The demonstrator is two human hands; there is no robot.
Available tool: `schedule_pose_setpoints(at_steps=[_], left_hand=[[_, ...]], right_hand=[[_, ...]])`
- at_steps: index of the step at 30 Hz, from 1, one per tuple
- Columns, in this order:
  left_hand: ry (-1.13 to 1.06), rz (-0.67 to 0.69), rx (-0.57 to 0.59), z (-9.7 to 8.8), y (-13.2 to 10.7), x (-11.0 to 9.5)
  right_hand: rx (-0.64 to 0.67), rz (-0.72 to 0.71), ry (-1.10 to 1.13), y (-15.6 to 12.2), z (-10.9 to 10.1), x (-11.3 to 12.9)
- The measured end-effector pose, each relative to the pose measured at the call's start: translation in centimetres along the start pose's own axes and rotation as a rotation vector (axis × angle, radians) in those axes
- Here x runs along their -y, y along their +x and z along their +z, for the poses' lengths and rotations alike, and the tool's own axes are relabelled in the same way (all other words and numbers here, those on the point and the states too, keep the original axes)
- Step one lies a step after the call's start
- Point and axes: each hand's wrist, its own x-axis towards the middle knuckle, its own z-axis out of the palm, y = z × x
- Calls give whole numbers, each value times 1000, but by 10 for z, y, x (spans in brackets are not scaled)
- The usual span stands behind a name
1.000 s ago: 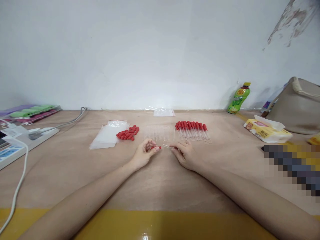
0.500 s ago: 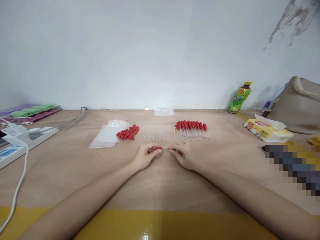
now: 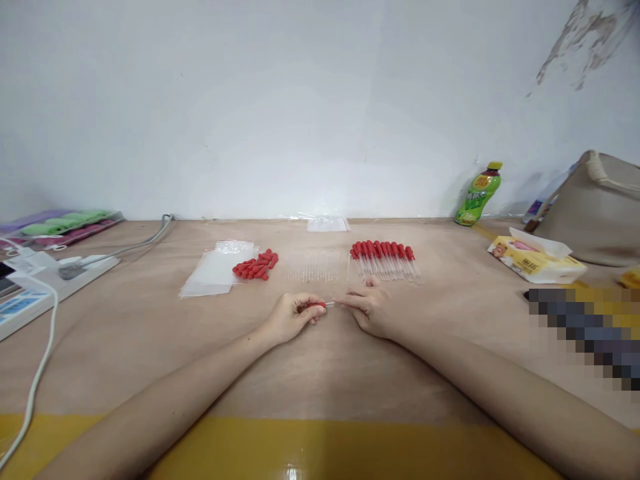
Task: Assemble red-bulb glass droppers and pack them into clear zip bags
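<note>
My left hand [image 3: 290, 319] is closed, its thumb and fingers pinching a red rubber dropper bulb [image 3: 317, 305]. A thin clear glass dropper tube [image 3: 329, 305] sticks out of the bulb to the right, lying roughly level. My right hand [image 3: 373, 311] has its fingertips at the tube's far end, which they partly hide. Past my hands lies a pile of loose red bulbs [image 3: 256, 265]. To its right is a row of bare clear tubes [image 3: 314, 267]. Farther right, several droppers with red bulbs [image 3: 385, 260] lie side by side, bulbs toward the wall.
Clear zip bags [image 3: 213, 271] lie left of the bulbs, another bag [image 3: 327, 225] by the wall. A power strip [image 3: 60, 291] with cables is at left. A drink bottle [image 3: 479, 195], a tissue pack [image 3: 537, 257] and a beige bag [image 3: 593, 210] stand at right.
My left hand and the bulb have dropped slightly toward me. More of the bulb shows, and a shorter length of tube is visible between my hands. My right fingers have straightened a little.
</note>
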Motion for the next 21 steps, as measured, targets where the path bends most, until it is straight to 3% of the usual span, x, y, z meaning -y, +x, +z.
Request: schedule_pose_setpoints(at_steps=[5, 11, 21], left_hand=[[166, 19, -72, -4, 2, 2], [247, 48, -37, -4, -1, 0], [261, 124, -27, -1, -3, 4]], right_hand=[[-110, 75, 88, -1, 3, 0], [-86, 84, 190, -1, -2, 3], [-60, 55, 143, 1, 6, 8]])
